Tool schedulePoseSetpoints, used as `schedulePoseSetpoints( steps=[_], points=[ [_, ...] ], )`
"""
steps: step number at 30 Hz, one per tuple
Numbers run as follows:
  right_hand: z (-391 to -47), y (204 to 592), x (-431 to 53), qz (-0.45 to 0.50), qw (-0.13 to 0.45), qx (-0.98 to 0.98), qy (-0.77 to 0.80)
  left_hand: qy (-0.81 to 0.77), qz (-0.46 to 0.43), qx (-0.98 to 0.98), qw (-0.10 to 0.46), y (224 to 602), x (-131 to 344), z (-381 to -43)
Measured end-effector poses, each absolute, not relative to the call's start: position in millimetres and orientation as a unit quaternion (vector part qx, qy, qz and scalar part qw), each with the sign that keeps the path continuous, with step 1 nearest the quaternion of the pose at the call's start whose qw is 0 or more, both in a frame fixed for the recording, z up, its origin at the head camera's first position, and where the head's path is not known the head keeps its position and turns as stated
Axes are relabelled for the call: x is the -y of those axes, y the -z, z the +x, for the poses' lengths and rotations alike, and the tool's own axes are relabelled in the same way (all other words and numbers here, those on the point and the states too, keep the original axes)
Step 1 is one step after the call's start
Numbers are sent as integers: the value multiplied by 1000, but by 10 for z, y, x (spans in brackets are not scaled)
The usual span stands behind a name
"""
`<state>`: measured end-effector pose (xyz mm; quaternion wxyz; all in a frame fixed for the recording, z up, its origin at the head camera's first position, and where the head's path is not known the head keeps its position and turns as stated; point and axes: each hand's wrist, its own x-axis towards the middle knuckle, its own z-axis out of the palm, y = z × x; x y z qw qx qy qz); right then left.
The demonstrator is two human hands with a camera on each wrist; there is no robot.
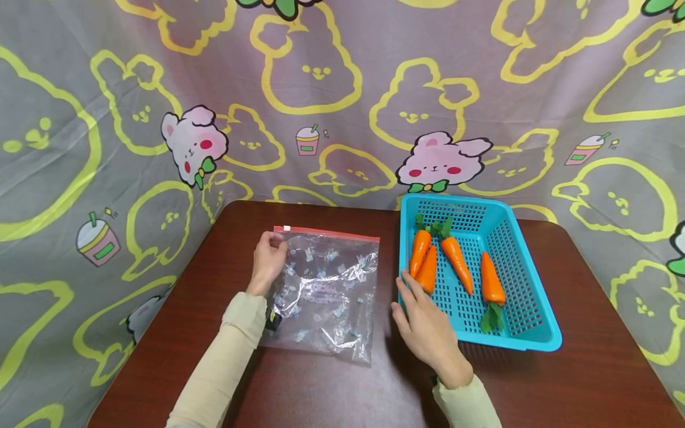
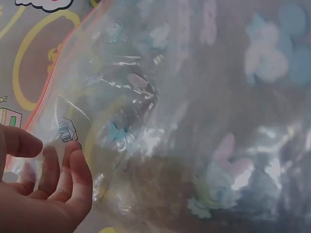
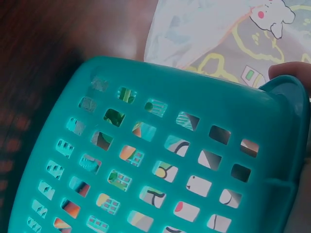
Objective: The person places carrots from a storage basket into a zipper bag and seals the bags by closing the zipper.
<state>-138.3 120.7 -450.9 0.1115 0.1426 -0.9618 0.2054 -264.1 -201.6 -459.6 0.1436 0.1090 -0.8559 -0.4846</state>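
Observation:
A clear zip bag (image 1: 326, 297) with a red zip edge, a white slider and small printed figures lies spread in front of me. At its upper left corner, my left hand (image 1: 267, 258) holds the bag between curled fingers. The left wrist view shows those fingers (image 2: 80, 174) against the clear film. To the right stands a turquoise plastic basket (image 1: 527, 252) holding several orange carrots (image 1: 456, 261) with green tops. My right hand (image 1: 425, 330) reaches over the basket's left rim, fingers extended beside the nearest carrot (image 1: 427, 273). In the right wrist view, a finger (image 3: 291, 69) overlaps the rim.
Both the bag and the basket rest on a dark reddish-brown table (image 1: 299, 392) with rounded back corners. A grey cloth (image 1: 342, 131) with yellow and pink cartoon animals hangs behind the table and along its sides.

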Motion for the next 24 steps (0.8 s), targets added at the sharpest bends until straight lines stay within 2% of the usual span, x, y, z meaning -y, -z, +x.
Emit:
schedulePoseSetpoints(
  steps=[6, 16, 24],
  points=[
    [-1392, 4484, -1213, 145, 109, 956, -230, 504, 102, 840, 171, 4534, 2006, -2607],
    [-1421, 4458, -1220, 137, 109, 944, -281, 544, 72, 820, 165, 4454, 2022, -2540],
    [-1470, 4392, -1238, 147, 104, 930, -322, 558, 73, 806, 184, 4394, 2006, -2509]
  ],
)
